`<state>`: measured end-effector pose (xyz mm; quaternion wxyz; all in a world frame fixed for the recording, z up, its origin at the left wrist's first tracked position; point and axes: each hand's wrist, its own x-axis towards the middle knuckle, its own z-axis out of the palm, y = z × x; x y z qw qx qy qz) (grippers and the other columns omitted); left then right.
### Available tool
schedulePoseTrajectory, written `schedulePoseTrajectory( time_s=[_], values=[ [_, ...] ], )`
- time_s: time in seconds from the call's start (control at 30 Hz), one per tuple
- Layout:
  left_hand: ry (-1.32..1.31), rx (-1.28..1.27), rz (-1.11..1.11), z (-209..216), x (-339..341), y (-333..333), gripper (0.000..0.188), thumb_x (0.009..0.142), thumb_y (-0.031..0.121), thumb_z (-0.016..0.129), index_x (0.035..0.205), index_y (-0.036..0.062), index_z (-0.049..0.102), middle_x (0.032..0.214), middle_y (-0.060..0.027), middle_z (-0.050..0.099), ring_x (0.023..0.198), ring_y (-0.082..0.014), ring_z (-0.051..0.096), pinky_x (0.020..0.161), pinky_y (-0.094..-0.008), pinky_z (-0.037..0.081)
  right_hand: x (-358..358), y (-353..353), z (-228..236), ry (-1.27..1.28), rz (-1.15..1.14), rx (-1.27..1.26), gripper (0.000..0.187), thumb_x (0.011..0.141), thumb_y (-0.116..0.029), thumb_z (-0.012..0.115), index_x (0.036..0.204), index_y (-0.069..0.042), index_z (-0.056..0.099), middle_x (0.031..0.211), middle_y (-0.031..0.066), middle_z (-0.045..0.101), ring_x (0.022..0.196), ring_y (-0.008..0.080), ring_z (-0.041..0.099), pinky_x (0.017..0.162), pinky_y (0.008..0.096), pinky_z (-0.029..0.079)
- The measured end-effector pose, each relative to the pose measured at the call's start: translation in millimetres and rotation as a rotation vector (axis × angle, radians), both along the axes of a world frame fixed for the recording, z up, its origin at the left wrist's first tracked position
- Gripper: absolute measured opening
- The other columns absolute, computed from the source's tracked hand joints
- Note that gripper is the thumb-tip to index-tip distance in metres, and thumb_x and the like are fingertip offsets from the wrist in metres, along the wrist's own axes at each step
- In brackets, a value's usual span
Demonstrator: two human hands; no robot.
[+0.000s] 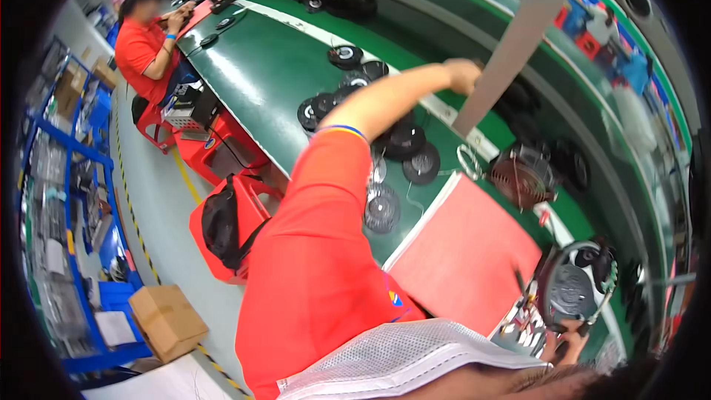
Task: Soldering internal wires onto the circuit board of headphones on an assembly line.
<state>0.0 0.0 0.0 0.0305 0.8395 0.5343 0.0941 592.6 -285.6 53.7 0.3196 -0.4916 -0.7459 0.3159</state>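
Observation:
My left arm, in a red sleeve, stretches over the green workbench (274, 74). My left hand (463, 75) is beside a slanted grey metal post (511, 52); its fingers are blurred and partly hidden behind the post. Low on the right, the fingers of my right hand (569, 339) are closed on the lower rim of a round black housing (574, 289) with wires along its edge. Beneath my left forearm lie several black disc-shaped parts (422, 163), some with cables. A clear round piece (381, 209) lies near them.
A pink mat (466, 252) covers the bench before me. Beyond it sits a dark round unit with wires (522, 176). Small connectors (522, 322) lie near my right hand. To the left are red stools (222, 230), a cardboard box (169, 320), blue shelving and a seated co-worker (144, 59).

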Motion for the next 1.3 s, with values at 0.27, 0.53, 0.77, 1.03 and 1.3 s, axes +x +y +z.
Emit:
schedulePoseTrajectory(
  time_s=[0.27,0.53,0.77,1.03,1.3],
  values=[
    [-0.214,0.207,-0.255,-84.5,10.2,100.4,0.035,0.076,0.018,0.067,0.109,0.0096,0.060,0.113,-0.0157,0.057,0.109,-0.0338,0.053,0.092,-0.0437,0.043,-15.3,194.6,8.3,-0.388,-0.274,0.712,0.031,0.079,0.008,0.065,0.104,-0.001,0.051,0.091,0.0132,0.052,0.083,0.0266,0.050,0.079,0.0310,0.043],
    [-0.187,0.204,0.289,67.2,-5.2,-17.5,0.040,0.084,0.041,0.057,0.100,0.0053,0.065,0.094,-0.0195,0.067,0.091,-0.0370,0.064,0.081,-0.0456,0.050,11.4,214.4,-41.3,-0.464,-0.347,0.541,0.025,0.083,0.006,0.061,0.103,-0.003,0.051,0.084,0.0098,0.049,0.078,0.0237,0.047,0.074,0.0335,0.042],
    [-0.841,0.339,0.732,163.7,-76.4,-280.1,0.036,0.090,0.034,0.056,0.098,-0.0013,0.060,0.070,-0.0055,0.061,0.067,-0.0113,0.059,0.061,-0.0274,0.047,26.9,94.2,-6.9,-0.407,-0.254,0.554,0.021,0.084,0.002,0.060,0.105,-0.001,0.057,0.094,0.0140,0.060,0.090,0.0269,0.058,0.082,0.0352,0.045],
    [-1.093,-0.760,0.406,75.1,61.3,-331.3,0.030,0.097,0.028,0.047,0.110,0.0024,0.053,0.064,0.0009,0.056,0.045,-0.0048,0.042,0.041,-0.0187,0.032,-129.8,11.4,7.3,-0.274,-0.039,0.496,0.022,0.076,0.004,0.067,0.095,-0.006,0.061,0.109,0.0102,0.067,0.093,0.0233,0.063,0.081,0.0316,0.048],
    [-0.435,0.000,0.073,36.9,123.3,-292.7,0.021,0.084,0.022,0.065,0.096,0.0047,0.063,0.089,-0.0105,0.060,0.076,-0.0325,0.063,0.065,-0.0414,0.052,-171.9,-32.1,-14.3,-0.146,0.236,0.388,0.036,0.065,0.007,0.074,0.093,-0.006,0.055,0.111,0.0145,0.066,0.093,0.0311,0.062,0.079,0.0365,0.050]
  ],
)
